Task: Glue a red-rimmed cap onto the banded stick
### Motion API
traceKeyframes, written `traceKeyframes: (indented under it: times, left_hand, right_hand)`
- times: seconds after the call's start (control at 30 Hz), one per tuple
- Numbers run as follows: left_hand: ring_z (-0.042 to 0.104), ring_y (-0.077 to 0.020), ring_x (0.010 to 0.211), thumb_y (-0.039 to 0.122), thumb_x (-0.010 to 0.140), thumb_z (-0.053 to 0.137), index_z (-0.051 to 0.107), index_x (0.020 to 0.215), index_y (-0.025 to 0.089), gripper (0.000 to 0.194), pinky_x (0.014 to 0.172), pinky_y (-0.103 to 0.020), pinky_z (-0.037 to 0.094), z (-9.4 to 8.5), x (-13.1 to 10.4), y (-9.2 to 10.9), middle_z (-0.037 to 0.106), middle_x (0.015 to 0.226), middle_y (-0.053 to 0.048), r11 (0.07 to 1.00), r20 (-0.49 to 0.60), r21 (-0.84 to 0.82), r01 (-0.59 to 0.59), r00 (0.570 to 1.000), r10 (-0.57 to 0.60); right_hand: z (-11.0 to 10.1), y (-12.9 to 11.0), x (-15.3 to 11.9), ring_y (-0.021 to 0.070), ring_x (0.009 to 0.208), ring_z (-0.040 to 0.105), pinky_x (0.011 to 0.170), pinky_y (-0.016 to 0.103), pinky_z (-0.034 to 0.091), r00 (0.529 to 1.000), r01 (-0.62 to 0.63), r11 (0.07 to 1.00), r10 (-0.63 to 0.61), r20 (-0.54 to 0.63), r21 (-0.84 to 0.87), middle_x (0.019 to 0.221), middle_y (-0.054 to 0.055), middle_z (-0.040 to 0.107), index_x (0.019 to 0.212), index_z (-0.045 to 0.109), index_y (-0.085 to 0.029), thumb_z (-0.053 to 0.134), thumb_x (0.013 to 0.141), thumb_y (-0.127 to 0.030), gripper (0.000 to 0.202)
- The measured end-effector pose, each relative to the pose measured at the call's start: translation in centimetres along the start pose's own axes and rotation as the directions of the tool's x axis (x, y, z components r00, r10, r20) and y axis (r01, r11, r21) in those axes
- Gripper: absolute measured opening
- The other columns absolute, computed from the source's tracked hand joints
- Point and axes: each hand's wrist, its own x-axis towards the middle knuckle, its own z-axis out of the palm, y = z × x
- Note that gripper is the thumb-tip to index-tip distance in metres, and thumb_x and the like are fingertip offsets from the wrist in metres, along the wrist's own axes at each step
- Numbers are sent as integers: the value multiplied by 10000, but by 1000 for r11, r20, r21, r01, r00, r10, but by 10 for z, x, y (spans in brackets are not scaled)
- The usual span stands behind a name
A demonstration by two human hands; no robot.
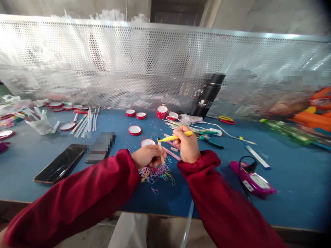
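Observation:
In the fingers of my left hand a pale flat stick stands nearly upright, its upper end dark. My right hand is closed around a yellow pen-shaped tool. The thin tip of that tool meets or nearly meets the stick's dark end; the exact contact is too small to tell. Below my left hand lies a loose pile of small coloured bands, with a single purple band in front. A round red-rimmed lid is partly hidden behind the left hand.
Two phones lie at left, near a cup of markers and translucent sticks. Red tins, a black flask and green-handled pliers are farther back. A purple corded device sits right. A perforated metal screen borders the table.

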Motion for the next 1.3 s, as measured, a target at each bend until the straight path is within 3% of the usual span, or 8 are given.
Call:
traceKeyframes:
  times: [0.73,1.3]
  left_hand:
    - [269,-61,344,330,844,474,533,754,148,212,394,-210,148,0,0,1,412,395,41,1000,-7,11,14,1000,-14]
    - [264,-68,352,258,855,436,529,749,149,179,404,-215,160,1,-1,2,397,384,39,1000,-9,12,7,1000,-7]
  right_hand:
    - [0,0,2,51,363,323,355,170,215,1000,-13,1000,13,-6,5,422,-87,412,633,424,-205,626,761,-286,253]
    - [0,0,1,48,365,326,361,165,233,1000,-11,1000,11,-11,14,426,-89,417,639,433,-203,634,763,-310,259]
